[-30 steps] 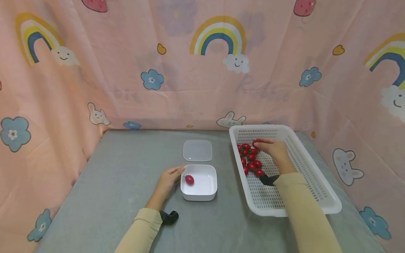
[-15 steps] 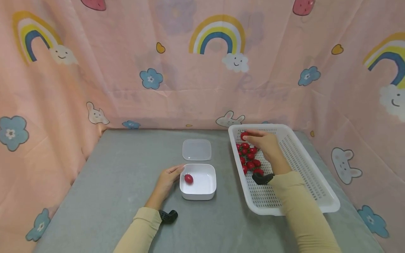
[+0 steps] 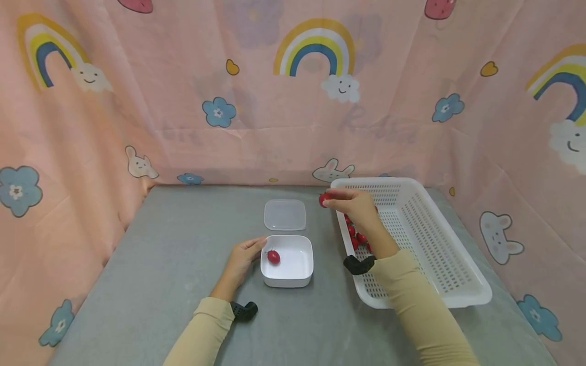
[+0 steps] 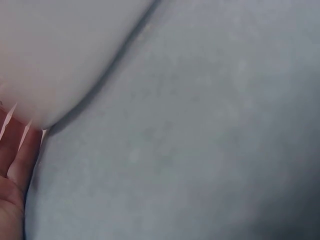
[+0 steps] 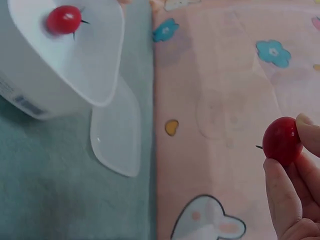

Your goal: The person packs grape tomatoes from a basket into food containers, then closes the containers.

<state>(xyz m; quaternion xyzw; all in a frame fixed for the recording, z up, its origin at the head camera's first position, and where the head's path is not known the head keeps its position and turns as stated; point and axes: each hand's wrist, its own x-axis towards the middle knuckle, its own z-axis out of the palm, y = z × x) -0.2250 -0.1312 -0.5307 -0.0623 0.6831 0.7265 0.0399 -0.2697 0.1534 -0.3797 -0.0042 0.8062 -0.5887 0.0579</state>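
At the fingertips of the right hand (image 3: 359,209), one red cherry tomato (image 3: 324,199), grip clamped on it.
Near the far left corner of the perforated basket (image 3: 426,218), right of the white box (image 3: 287,282) with its second tomato (image 3: 273,257). Best done with light pressure, then lowering rather than dropping. Left hand (image 3: 241,260) with straight fingers against the box wall, not clamped, likely useful for steadying. Beyond, translucent lid (image 3: 285,215) flat on the worktop (image 3: 192,244).
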